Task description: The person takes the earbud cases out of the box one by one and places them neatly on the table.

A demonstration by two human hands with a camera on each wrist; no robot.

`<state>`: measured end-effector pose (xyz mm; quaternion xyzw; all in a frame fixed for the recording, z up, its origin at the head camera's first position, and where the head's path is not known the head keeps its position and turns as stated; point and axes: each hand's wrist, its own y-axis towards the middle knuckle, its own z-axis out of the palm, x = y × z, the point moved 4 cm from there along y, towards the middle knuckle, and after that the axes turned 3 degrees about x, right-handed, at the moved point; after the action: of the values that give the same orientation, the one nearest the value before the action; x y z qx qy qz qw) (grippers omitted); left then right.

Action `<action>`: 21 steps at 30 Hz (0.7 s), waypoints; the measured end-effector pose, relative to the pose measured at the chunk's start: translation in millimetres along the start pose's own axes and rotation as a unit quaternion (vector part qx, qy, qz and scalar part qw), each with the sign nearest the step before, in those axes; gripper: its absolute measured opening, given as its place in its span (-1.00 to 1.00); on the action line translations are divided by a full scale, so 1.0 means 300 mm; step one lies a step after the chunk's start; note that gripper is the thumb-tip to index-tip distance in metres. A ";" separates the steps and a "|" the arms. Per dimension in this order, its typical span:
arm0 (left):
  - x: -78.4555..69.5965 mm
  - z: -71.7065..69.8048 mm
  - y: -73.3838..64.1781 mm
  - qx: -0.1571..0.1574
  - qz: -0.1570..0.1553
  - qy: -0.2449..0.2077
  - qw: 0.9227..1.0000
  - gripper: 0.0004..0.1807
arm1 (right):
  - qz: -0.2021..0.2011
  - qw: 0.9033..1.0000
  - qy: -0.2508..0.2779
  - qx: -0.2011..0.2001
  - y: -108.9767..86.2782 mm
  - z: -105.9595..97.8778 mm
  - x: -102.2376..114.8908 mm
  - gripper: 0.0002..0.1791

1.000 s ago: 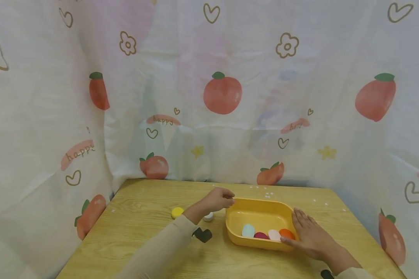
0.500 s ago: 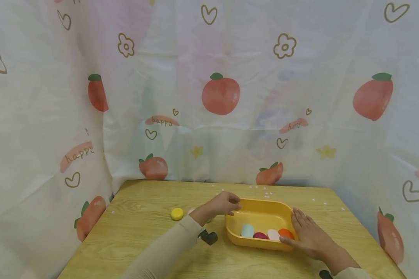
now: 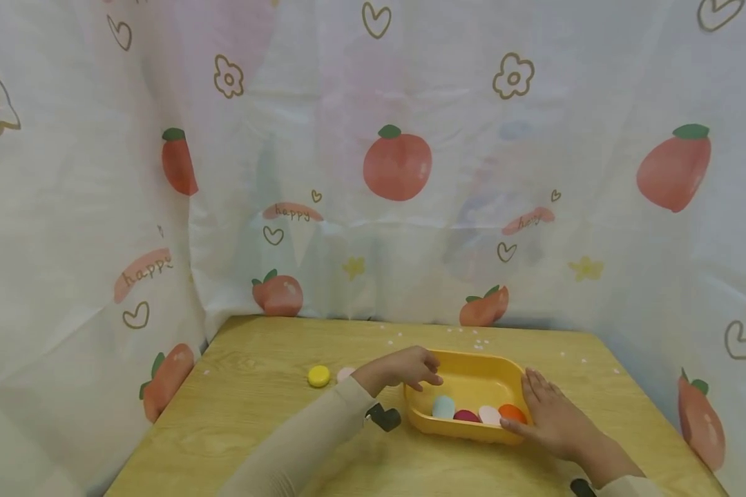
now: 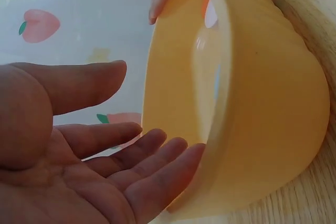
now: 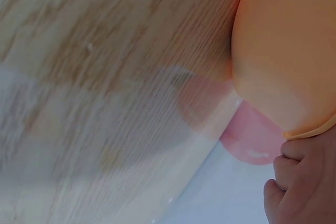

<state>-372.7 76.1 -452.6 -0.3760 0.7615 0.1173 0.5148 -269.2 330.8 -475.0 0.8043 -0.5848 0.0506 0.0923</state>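
Note:
A yellow-orange tub (image 3: 479, 383) with rounded corners stands on the table. Along its front inside lie a pale blue piece (image 3: 443, 407), a dark magenta piece (image 3: 467, 415), a light pink piece (image 3: 489, 415) and an orange piece (image 3: 512, 413), all rounded. My left hand (image 3: 407, 367) is over the tub's left end, holding nothing; in the left wrist view its fingers are loosely extended beside the rim. My right hand (image 3: 559, 422) rests against the tub's right end, fingers straight along the rim and thumb at the front corner.
Left of the tub are a yellow round piece (image 3: 318, 376) and a pale pink round piece (image 3: 345, 374), partly covered by my left wrist. White specks (image 3: 480, 343) dot the far part of the wooden table (image 3: 236, 407). A fruit-print curtain (image 3: 398, 276) encloses the back and sides.
My left hand has moved right, from beside the tub to over its left end. A white round piece seen earlier is now hidden behind my left forearm. The right hand stays in place.

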 end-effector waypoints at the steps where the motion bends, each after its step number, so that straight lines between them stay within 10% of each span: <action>1: -0.007 0.005 0.004 0.003 -0.002 0.008 1.000 -0.44 | 0.000 1.000 -0.001 -0.001 0.000 -0.003 -0.001 0.10; 21: 0.005 0.091 0.054 0.009 -0.082 0.056 0.995 -0.35 | 0.004 1.000 -0.003 -0.005 -0.009 0.002 -0.010 0.12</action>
<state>-365.3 102.1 -469.3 -0.4380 0.7568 0.0467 0.4829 -267.7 334.2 -476.5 0.8014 -0.5889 0.0454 0.0944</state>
